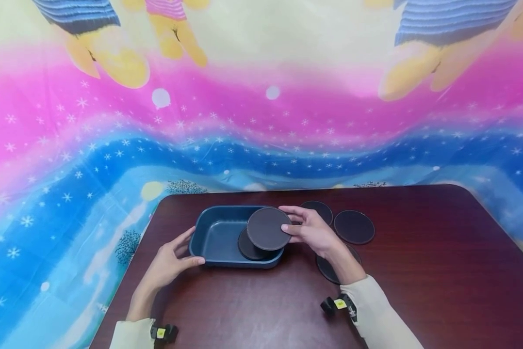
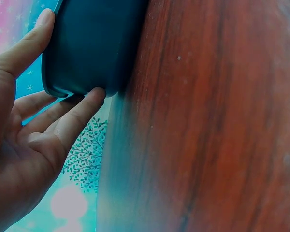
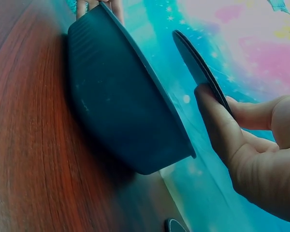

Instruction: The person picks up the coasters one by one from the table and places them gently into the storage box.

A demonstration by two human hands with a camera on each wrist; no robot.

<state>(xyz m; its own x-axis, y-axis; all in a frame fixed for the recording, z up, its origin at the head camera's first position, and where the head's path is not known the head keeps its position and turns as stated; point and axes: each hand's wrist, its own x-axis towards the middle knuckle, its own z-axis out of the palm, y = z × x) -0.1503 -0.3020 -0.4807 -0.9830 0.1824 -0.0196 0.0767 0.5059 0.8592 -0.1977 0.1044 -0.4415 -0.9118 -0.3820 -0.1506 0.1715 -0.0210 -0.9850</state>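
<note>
My right hand [image 1: 316, 231] pinches a round dark brown coaster [image 1: 268, 229] with a stitched edge, thumb on its upper face. In the right wrist view, that coaster [image 3: 198, 60] is seen nearly edge-on, apart from the rim of a dark blue-green plastic bin [image 1: 220, 265]. Another coaster [image 1: 249, 246] lies inside the bin at its right end, partly hidden by the held one. At the bin's left end my left hand [image 1: 167, 264] holds it, thumb at the near corner. The left wrist view has the fingertips [image 2: 97, 94] against the bin's wall [image 2: 87, 53].
Right of the bin, three more coasters lie on the dark red-brown wooden table [image 1: 261, 310]: one at the back [image 1: 317, 211], a fully visible one [image 1: 354, 227], and one [image 1: 331, 269] partly under the right forearm. A colourful printed cloth [image 1: 261, 121] hangs behind the table.
</note>
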